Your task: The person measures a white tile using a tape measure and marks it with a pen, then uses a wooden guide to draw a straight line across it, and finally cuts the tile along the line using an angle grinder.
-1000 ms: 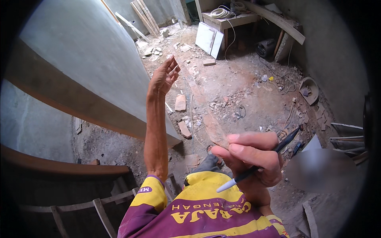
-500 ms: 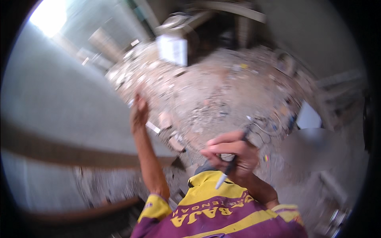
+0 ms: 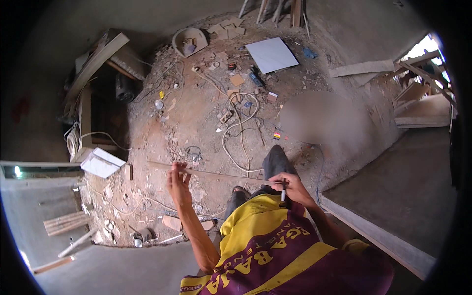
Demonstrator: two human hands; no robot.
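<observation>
A long, thin wooden strip (image 3: 226, 176) stretches across in front of my body, slightly tilted down to the right. My left hand (image 3: 178, 186) is closed around it near its left end, a short piece sticking out past the fingers. At the other end, my right hand (image 3: 291, 186) pinches the strip. The same hand also holds a marker pen (image 3: 283, 193), dark with a pale tip pointing down, partly hidden by the fingers. Below the strip are my dark trouser leg (image 3: 278, 164) and one sandalled foot (image 3: 239, 193).
Rubble covers the dirt floor, with a looped cable (image 3: 227, 140) ahead of me. A white tile (image 3: 272, 55) lies farther off; a white box-like piece (image 3: 102, 163) is at left. A ledge (image 3: 378, 235) runs along the right. A blurred patch hides some floor.
My view has swung round to the right. The wooden strip is now between both hands; earlier the left hand was stretched out and the right held the marker pen, which it still has.
</observation>
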